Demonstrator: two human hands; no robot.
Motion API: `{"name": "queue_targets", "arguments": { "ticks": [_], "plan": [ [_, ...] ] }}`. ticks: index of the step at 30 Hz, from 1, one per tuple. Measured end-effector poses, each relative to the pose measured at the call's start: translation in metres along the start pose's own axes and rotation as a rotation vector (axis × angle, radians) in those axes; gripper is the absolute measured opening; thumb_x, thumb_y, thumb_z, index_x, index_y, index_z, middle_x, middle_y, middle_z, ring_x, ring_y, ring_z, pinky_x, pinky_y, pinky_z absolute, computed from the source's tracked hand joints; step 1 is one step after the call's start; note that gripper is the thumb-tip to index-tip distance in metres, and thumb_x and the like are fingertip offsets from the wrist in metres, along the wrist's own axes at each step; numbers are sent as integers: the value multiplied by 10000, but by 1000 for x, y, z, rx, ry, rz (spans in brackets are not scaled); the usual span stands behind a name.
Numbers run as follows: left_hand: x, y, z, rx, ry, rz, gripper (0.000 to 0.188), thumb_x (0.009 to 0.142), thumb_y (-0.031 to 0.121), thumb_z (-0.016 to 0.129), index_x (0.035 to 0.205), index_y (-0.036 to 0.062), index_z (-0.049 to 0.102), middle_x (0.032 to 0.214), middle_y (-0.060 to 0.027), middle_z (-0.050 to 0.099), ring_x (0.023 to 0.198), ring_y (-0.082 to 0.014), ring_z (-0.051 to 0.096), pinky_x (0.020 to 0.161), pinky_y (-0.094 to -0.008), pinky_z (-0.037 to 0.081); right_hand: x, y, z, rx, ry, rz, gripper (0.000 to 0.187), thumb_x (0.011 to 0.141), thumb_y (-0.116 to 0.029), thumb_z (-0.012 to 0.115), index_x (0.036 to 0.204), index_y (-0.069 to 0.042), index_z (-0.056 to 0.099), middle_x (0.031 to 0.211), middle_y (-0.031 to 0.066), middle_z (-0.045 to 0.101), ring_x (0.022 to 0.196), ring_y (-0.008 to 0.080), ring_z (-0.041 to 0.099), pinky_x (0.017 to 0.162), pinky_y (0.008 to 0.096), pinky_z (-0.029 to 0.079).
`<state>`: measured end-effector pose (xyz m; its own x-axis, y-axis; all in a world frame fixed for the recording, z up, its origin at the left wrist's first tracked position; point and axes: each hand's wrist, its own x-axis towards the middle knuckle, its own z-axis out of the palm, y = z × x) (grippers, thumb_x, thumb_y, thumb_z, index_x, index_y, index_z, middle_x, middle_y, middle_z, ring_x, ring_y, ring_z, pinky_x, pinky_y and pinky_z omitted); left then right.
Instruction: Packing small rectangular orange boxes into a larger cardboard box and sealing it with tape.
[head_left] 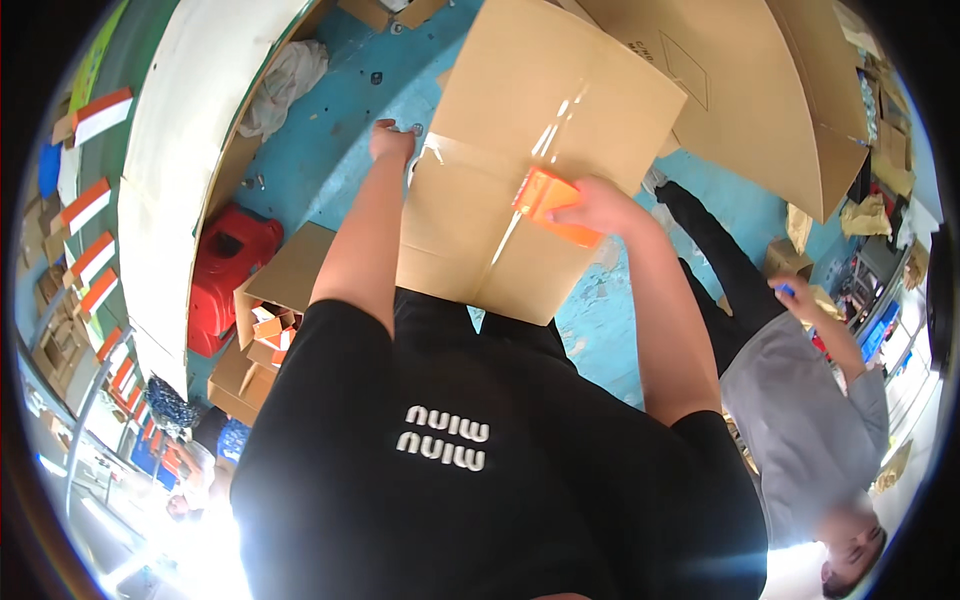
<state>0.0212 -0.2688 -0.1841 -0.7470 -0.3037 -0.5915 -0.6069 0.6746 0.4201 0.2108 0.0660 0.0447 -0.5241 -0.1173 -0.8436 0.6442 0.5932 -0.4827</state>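
Note:
A large brown cardboard box [480, 200] stands in front of me, with shiny clear tape [545, 130] along its seam. In my right hand [605, 207] is an orange tape dispenser [545, 200], resting against the box face across the seam. At the box's left edge is my left hand [392, 142], its fingers curled closed. What those fingers hold, if anything, I cannot make out. A short strip of tape also glints on the box near that left edge.
Behind the box to the right stands a larger open carton [740, 90]. A long white conveyor belt [175, 150] runs along the left, near a red plastic stool [232, 270] and an open carton of small orange-and-white boxes [270, 330]. A person in grey [800, 400] is at right.

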Motion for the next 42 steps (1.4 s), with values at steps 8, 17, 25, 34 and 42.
{"name": "queue_targets", "arguments": {
  "ticks": [8, 17, 25, 34, 42],
  "plan": [
    [-98, 72, -28, 79, -139, 52, 937, 977, 723, 438, 1337, -131, 575, 1399, -325, 575, 1333, -432, 535, 1118, -464, 398, -74, 109, -31, -97, 38, 196, 565, 710, -468, 832, 1001, 8, 743, 970, 216, 745, 918, 352, 728, 789, 438, 558],
    [-122, 97, -33, -147, -263, -48, 835, 1000, 637, 487, 1375, -104, 573, 1480, -262, 543, 1386, -376, 497, 1151, -404, 367, -15, 221, 8, -199, 127, 475, 726, 737, -546, 791, 1229, -23, 684, 1246, 231, 694, 1141, 366, 680, 938, 448, 554],
    [-94, 63, -19, 19, -152, 100, 806, 999, 624, 490, 1278, -119, 629, 1357, -320, 608, 1330, -433, 539, 1127, -418, 400, 54, 192, 69, 150, 261, 543, 734, 780, -559, 764, 1273, -23, 670, 1355, 226, 649, 1243, 357, 641, 989, 455, 543],
    [-119, 86, -34, 294, -170, 230, 626, 1049, 509, 375, 1118, -13, 714, 1167, -268, 706, 1164, -406, 649, 1024, -480, 495, -2, 173, 68, 211, 605, 802, 672, 802, -528, 755, 1154, 42, 710, 1229, 271, 696, 1171, 401, 672, 941, 475, 560],
    [-168, 103, -94, -22, -472, 686, 366, 870, 78, 669, 1235, 66, 638, 1237, -171, 653, 1105, -285, 649, 879, -386, 551, -142, 36, 75, 510, 1033, 311, 546, 863, -456, 755, 1102, 35, 718, 1090, 202, 750, 975, 307, 738, 832, 398, 580]
  ]
}}
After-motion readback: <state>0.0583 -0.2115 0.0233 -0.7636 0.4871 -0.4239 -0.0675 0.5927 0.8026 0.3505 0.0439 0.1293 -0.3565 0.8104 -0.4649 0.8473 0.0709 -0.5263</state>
